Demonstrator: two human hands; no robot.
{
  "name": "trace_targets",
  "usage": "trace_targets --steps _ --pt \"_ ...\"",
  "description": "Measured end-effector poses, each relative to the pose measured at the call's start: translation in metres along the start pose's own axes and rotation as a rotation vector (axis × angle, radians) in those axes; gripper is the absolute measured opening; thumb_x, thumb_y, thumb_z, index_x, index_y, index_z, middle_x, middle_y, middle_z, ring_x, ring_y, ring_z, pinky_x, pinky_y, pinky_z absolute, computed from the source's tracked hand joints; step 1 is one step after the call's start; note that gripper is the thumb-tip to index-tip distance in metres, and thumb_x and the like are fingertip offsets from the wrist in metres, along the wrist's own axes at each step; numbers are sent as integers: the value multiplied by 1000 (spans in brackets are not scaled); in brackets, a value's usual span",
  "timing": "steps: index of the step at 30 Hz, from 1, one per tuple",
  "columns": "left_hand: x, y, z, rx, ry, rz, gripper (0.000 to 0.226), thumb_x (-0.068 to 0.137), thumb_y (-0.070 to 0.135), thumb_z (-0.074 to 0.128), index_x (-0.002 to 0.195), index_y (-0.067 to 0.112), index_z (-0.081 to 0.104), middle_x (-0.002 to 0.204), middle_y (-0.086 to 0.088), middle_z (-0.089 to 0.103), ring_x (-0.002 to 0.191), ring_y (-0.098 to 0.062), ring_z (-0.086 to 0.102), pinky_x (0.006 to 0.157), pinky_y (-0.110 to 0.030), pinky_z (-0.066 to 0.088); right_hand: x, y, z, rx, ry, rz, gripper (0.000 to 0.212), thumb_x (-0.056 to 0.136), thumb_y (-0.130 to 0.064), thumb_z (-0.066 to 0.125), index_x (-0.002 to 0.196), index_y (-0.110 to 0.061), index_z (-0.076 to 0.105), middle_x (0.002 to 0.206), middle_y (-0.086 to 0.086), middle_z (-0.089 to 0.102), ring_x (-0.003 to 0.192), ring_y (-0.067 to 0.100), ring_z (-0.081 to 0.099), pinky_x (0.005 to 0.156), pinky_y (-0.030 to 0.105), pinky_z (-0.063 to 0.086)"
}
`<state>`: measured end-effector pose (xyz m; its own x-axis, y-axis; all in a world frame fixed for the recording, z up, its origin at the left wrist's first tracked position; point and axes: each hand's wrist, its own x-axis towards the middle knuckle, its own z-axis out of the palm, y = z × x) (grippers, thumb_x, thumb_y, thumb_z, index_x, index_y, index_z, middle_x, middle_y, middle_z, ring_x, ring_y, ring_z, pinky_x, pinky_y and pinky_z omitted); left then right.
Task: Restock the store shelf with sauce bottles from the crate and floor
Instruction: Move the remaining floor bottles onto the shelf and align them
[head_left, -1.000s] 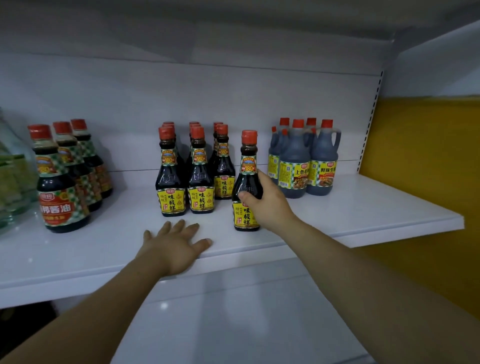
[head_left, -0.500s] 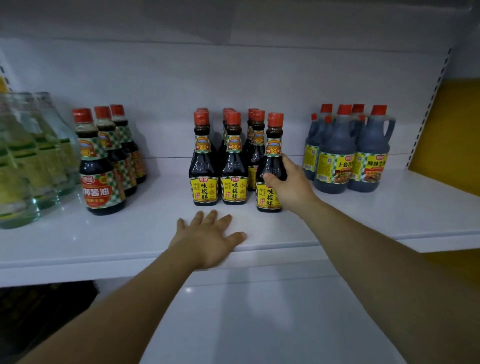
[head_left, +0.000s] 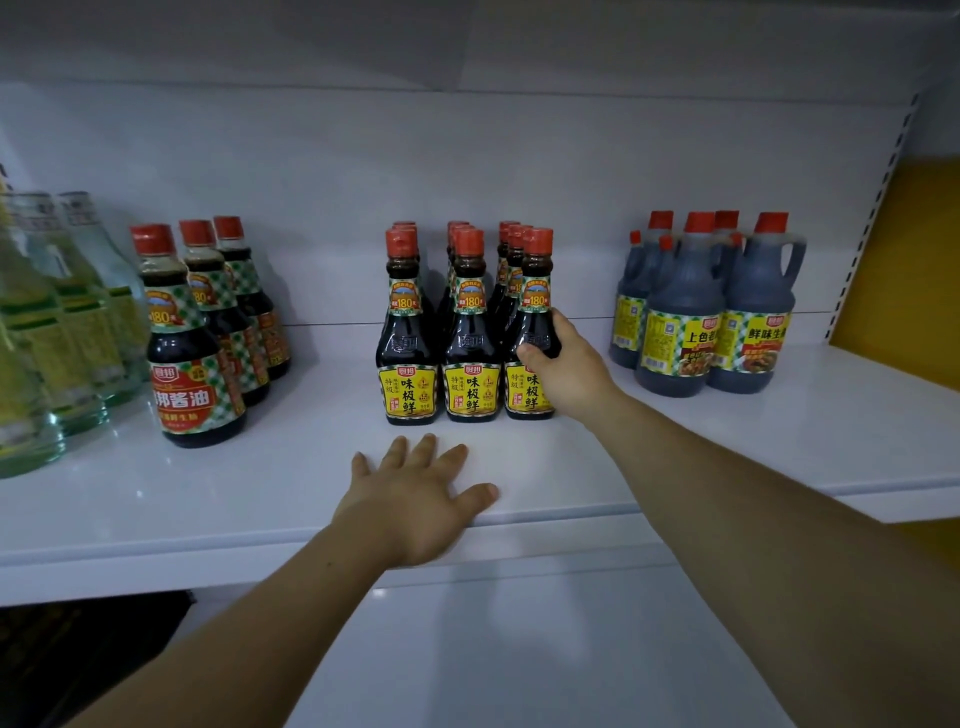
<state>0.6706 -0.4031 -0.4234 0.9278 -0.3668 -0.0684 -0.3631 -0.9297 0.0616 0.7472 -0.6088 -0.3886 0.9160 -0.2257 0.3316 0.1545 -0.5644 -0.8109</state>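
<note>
Your right hand (head_left: 563, 369) curls its fingers round the dark sauce bottle with a red cap and yellow label (head_left: 534, 317). The bottle stands upright on the white shelf (head_left: 727, 447), at the right end of the near row. Your left hand (head_left: 415, 499) lies flat on the shelf's near edge, fingers spread, holding nothing.

Far to the left stand clear glass bottles (head_left: 31, 332) with pale green-yellow labels, one behind another. Just beside them is a row of three dark bottles with checked labels (head_left: 192, 364) and red caps. To the right, dark jugs with handles (head_left: 680, 312) stand grouped together. Behind these a yellow wall (head_left: 909, 270) shows.
</note>
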Motion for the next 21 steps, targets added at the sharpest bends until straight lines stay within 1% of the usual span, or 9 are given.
trace_targets --steps 8,12,13,15,16,17,18,19,21 --pt "3 -1 1 6 17 2 70 90 69 13 151 36 4 161 3 -3 148 -23 -5 116 -57 2 -2 -2 1 13 -19 13 64 95 -37 56 151 -28 26 141 2 51 123 26 52 101 43 46" --pt "5 0 1 -35 23 -1 70 90 70 17 151 36 9 162 3 0 148 -23 -3 116 -57 0 -2 -8 -6 -39 -73 64 66 96 -36 57 152 -27 23 140 2 52 123 27 53 99 39 46" --pt "6 -1 -1 -68 26 -2 71 89 70 20 151 36 12 161 3 3 148 -23 -1 116 -57 0 -3 -13 -10 -71 -94 76 70 95 -38 57 153 -25 19 143 4 49 126 28 50 101 39 45" --pt "5 -3 -6 -171 39 2 70 89 70 29 149 36 21 161 5 11 148 -21 7 116 -56 2 -8 -27 -19 -113 -100 124 85 93 -45 58 155 -21 5 156 6 31 137 30 39 107 40 38" --pt "3 -5 -9 -241 44 3 70 88 69 34 148 35 25 160 6 16 147 -20 13 117 -55 4 -12 -35 -24 -119 -89 138 90 92 -48 58 155 -20 0 160 7 22 141 31 32 110 40 35" --pt "-1 -8 -14 -324 45 -5 71 86 69 40 147 34 29 158 6 21 145 -19 19 117 -54 7 -18 -43 -28 -131 -81 131 91 92 -50 57 155 -19 -2 161 7 17 143 31 29 110 39 33" --pt "-7 -12 -18 -410 50 -21 75 82 70 45 146 33 32 157 5 26 144 -20 24 117 -52 12 -25 -52 -32 -154 -82 107 89 93 -50 55 155 -19 0 161 7 17 144 31 28 110 38 32" --pt "-14 -17 -23 -473 62 -39 79 78 70 49 145 32 34 156 4 29 142 -21 27 117 -50 16 -33 -61 -34 -184 -86 70 86 93 -50 55 155 -19 5 160 7 21 143 30 30 108 36 33" --pt "-31 -30 -30 -483 97 -55 75 81 65 53 145 31 35 155 3 31 141 -21 30 116 -47 21 -49 -79 -36 -233 -104 -11 77 94 -49 55 154 -19 16 155 7 32 139 29 36 103 33 35"
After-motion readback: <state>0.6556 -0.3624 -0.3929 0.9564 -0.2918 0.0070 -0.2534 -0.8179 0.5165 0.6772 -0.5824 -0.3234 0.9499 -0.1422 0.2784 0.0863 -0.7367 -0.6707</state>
